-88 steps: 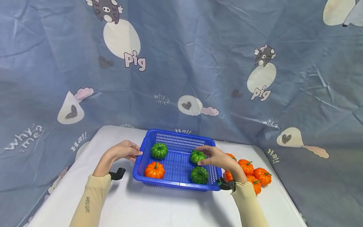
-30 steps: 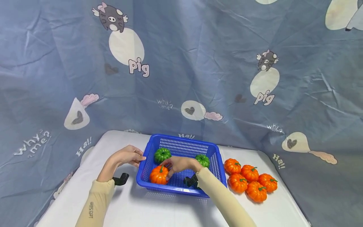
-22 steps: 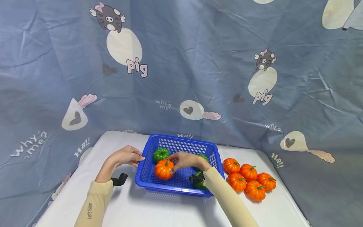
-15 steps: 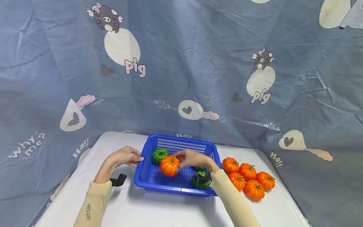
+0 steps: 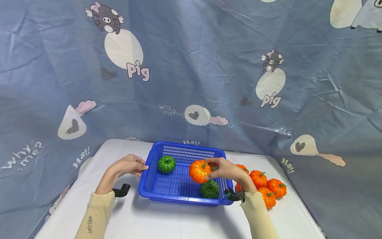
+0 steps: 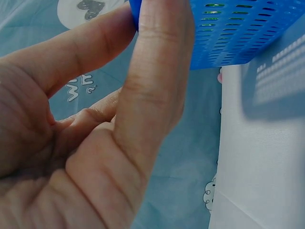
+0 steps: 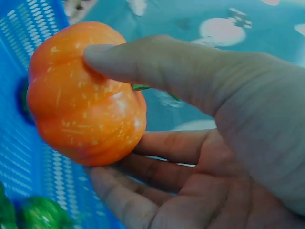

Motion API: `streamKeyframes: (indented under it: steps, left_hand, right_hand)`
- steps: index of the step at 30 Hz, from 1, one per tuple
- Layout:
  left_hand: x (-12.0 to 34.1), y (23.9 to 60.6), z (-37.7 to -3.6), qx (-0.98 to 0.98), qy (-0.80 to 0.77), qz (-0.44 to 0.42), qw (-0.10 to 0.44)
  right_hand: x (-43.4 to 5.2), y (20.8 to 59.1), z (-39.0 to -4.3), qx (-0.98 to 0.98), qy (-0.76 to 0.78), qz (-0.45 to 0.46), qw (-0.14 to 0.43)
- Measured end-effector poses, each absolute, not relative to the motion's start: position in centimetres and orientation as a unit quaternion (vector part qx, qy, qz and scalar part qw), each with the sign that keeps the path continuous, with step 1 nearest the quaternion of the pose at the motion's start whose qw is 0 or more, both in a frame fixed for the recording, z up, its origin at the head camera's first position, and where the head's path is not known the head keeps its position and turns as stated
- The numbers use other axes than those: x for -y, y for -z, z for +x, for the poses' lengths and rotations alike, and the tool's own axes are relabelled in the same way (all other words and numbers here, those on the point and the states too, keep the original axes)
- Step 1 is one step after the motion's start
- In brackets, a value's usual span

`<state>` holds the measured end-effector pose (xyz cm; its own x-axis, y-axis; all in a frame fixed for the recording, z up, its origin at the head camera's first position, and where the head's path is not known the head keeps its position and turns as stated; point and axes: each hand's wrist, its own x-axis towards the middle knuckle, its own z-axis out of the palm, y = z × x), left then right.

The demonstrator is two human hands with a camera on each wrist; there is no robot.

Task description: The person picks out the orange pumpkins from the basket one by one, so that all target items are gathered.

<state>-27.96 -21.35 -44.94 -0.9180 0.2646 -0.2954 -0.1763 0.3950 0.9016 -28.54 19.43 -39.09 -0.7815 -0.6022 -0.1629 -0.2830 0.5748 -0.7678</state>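
My right hand holds an orange pumpkin with a green stem above the right half of the blue basket. In the right wrist view the thumb lies on one side of the pumpkin, the fingers on the other. My left hand pinches the basket's left rim; the left wrist view shows thumb and finger meeting at the blue edge. Inside the basket, a green pumpkin sits at the back left and another green pumpkin at the front right. A third is mostly hidden behind my right hand.
Several orange pumpkins lie on the white table right of the basket, partly covered by my right hand and wrist. A blue printed cloth hangs behind the table. Each wrist wears a black camera band.
My right hand gripped the orange pumpkin at the basket's front left, lifted it and carried it rightward over the basket. My left hand has stayed at the left rim.
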Motion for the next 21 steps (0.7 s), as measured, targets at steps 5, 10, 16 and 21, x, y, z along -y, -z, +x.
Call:
streamKeyframes:
  steps: [5,10,16,21]
  left_hand:
    - [21.4,44.8,-27.9,-0.811,-0.549,0.031,0.200]
    - [21.4,44.7,-27.7,-0.809,-0.550,0.046,0.201]
    - [21.6,44.7,-27.8,-0.806,-0.556,0.040,0.200]
    - [21.7,44.9,-27.9,-0.804,-0.556,0.045,0.205]
  right_hand:
    - [-23.2,38.4,-26.9,-0.875,0.390,-0.230,0.168]
    - [-27.8,39.0,-25.5,-0.884,0.407,-0.185,0.132]
    - [-33.6,39.7,-24.1,-0.913,0.388,-0.099,0.079]
    - [-37.6,40.2,-22.7,-0.931,0.357,0.004,0.074]
